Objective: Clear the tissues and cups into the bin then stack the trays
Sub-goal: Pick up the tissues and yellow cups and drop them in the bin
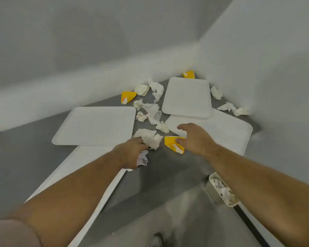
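Several white trays lie on a grey table: one at the left [95, 125], one near me [75, 173], one at the back [187, 97], one at the right [227, 132]. Crumpled white tissues [152, 111] are scattered between them. Yellow cups lie at the back left [128, 97] and in the far corner [189, 74]. My left hand [132, 150] grips a crumpled tissue [151, 139], and another wad [142, 158] shows under its palm. My right hand [194, 138] holds a flattened yellow cup [173, 144] at the right tray's near corner.
A small white bin [221, 188] with tissues in it stands below the table's edge at the lower right. White walls close the table at the back and right. More tissues [228, 107] lie along the right wall. Floor shows below.
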`<move>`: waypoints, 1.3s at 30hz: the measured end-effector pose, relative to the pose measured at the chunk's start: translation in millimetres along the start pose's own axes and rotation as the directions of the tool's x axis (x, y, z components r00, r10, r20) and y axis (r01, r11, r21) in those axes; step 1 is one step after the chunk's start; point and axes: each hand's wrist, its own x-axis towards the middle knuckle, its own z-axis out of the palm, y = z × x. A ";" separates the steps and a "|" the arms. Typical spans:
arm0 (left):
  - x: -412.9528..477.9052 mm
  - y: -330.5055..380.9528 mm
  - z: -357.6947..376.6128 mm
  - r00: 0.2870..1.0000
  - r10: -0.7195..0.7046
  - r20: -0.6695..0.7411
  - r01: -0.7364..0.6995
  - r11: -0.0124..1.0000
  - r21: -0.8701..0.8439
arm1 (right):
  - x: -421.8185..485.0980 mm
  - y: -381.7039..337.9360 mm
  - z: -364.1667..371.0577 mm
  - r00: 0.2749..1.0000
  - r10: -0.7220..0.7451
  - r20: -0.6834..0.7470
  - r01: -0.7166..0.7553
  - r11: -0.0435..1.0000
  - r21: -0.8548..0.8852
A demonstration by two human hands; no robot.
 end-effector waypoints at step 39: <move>98.7 91.5 -23.4 0.948 -0.193 -0.255 -0.096 0.588 -0.803 | -19.4 74.0 -10.9 0.835 0.430 -0.345 -0.293 0.876 0.382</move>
